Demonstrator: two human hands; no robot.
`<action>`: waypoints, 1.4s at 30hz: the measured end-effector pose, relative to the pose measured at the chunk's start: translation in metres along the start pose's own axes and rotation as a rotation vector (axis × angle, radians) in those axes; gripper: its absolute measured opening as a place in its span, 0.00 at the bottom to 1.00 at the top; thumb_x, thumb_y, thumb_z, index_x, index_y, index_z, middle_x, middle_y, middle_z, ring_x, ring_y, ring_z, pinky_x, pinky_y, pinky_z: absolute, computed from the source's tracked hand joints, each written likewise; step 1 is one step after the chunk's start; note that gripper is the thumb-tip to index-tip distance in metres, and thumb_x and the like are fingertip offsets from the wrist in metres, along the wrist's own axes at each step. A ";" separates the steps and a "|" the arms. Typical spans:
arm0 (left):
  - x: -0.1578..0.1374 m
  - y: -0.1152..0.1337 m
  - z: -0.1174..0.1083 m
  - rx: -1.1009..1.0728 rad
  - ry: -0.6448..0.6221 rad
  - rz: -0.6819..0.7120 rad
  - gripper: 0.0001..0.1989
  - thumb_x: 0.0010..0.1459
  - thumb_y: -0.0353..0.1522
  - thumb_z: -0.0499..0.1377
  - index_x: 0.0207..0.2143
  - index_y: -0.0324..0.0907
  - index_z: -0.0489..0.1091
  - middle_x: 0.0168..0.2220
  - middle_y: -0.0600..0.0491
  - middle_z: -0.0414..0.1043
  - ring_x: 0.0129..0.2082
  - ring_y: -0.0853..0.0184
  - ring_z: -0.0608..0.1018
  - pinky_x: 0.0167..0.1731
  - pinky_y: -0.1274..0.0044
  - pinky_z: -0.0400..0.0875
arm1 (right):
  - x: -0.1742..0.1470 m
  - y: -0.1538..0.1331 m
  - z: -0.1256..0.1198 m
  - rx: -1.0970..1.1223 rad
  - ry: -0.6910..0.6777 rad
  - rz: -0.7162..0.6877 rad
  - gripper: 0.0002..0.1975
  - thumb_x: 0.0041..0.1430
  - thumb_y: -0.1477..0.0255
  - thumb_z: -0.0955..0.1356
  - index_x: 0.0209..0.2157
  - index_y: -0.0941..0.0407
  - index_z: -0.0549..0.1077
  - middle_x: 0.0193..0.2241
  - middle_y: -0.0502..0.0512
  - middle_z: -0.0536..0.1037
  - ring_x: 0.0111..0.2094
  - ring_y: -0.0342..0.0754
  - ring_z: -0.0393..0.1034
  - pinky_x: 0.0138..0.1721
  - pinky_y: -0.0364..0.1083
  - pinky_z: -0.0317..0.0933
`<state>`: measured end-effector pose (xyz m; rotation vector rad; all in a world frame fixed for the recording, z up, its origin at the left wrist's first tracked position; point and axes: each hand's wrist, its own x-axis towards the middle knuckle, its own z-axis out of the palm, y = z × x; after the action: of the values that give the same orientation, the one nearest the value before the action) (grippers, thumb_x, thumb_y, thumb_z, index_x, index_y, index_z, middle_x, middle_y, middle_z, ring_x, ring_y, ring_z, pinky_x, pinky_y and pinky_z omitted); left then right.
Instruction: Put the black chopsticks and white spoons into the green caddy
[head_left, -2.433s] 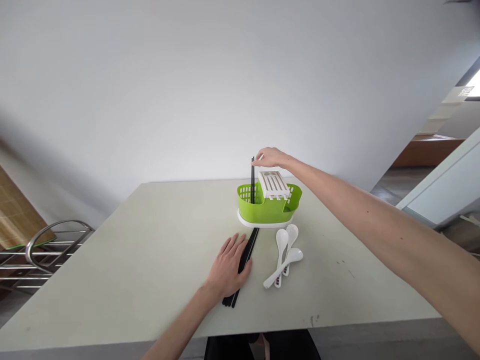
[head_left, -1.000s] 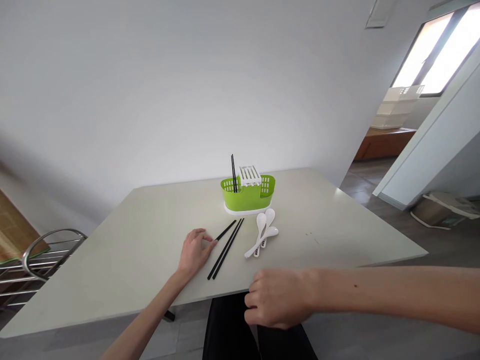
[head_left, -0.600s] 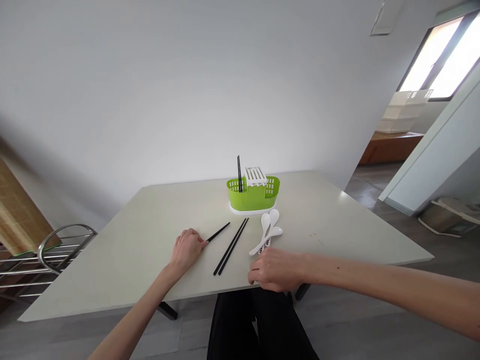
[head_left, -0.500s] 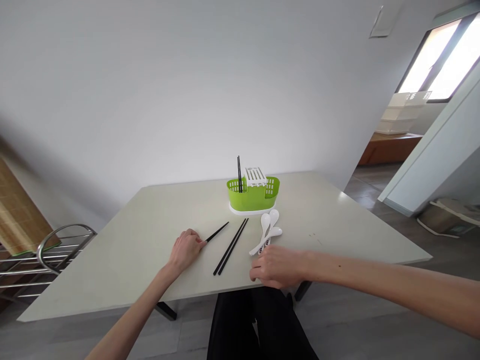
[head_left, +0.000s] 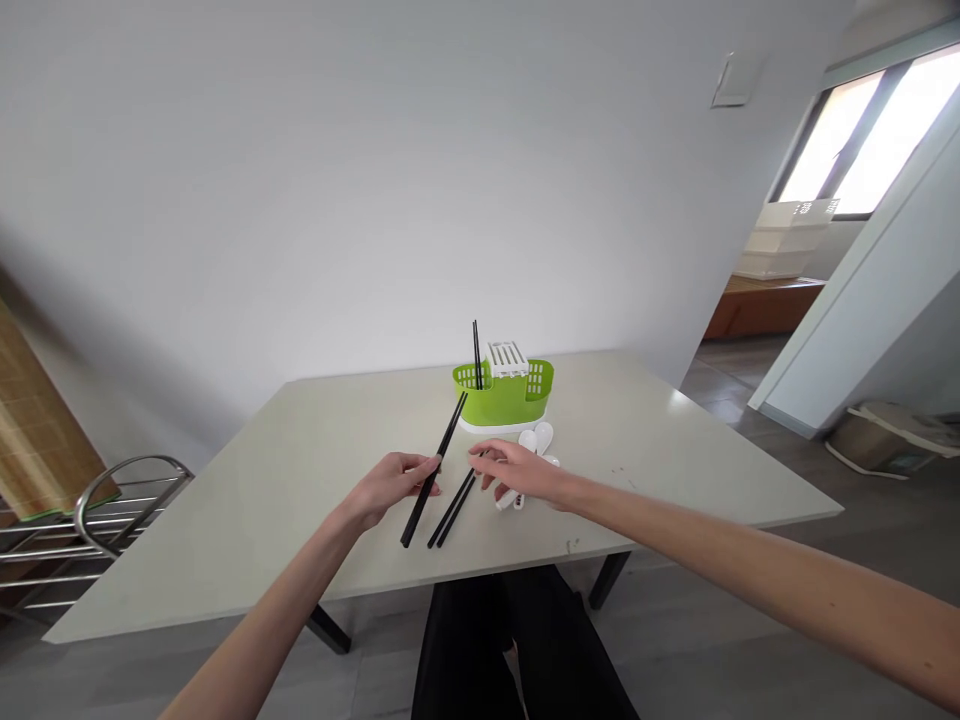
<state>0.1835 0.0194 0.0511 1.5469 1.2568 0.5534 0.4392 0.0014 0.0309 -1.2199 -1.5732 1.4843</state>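
Chopsticks (head_left: 433,473) are pinched in the left hand (head_left: 390,484) fingers, lifted off the worktop (head_left: 300,480); the right hand (head_left: 517,472), fingers loosely spread, reaches the lying pair (head_left: 452,510). Next, a clean pinch is probably needed.

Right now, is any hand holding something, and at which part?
The left hand pinches one black chopstick near its lower third. The right hand holds nothing.

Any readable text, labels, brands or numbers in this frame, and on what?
None can be read.
White ceramic spoons beside the right hand: dark handle markings seem to be there, too small to read.
Green plastic cutlery basket, black chopsticks in the left hand: no print visible.
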 end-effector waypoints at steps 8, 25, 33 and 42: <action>-0.017 0.035 0.029 -0.156 -0.203 0.011 0.24 0.54 0.53 0.70 0.34 0.39 0.80 0.34 0.51 0.77 0.35 0.66 0.78 0.43 0.72 0.73 | -0.003 -0.038 -0.005 0.253 -0.028 -0.005 0.20 0.68 0.54 0.71 0.40 0.58 0.81 0.26 0.47 0.66 0.29 0.41 0.64 0.28 0.39 0.68; -0.024 0.015 0.041 -0.203 -0.363 -0.031 0.23 0.54 0.51 0.72 0.36 0.39 0.82 0.37 0.46 0.83 0.36 0.61 0.85 0.43 0.69 0.79 | -0.031 -0.030 -0.004 0.233 -0.044 -0.016 0.19 0.68 0.56 0.71 0.38 0.59 0.82 0.27 0.48 0.66 0.29 0.41 0.65 0.26 0.40 0.66; -0.006 0.042 0.033 -0.059 -0.210 0.091 0.33 0.60 0.56 0.64 0.54 0.39 0.79 0.48 0.41 0.83 0.48 0.54 0.84 0.51 0.64 0.77 | -0.023 -0.020 -0.009 0.243 -0.001 -0.032 0.23 0.68 0.52 0.70 0.32 0.58 0.78 0.23 0.46 0.65 0.25 0.40 0.65 0.27 0.40 0.66; 0.035 0.086 0.052 0.113 -0.152 0.267 0.23 0.60 0.53 0.65 0.39 0.42 0.83 0.25 0.54 0.80 0.21 0.67 0.77 0.36 0.71 0.75 | -0.007 -0.013 -0.009 0.140 -0.094 -0.099 0.26 0.66 0.47 0.70 0.31 0.57 0.78 0.25 0.50 0.73 0.24 0.41 0.65 0.29 0.42 0.67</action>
<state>0.2762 0.0352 0.1003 1.8318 0.9875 0.5295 0.4471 -0.0006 0.0455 -0.9926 -1.5386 1.5795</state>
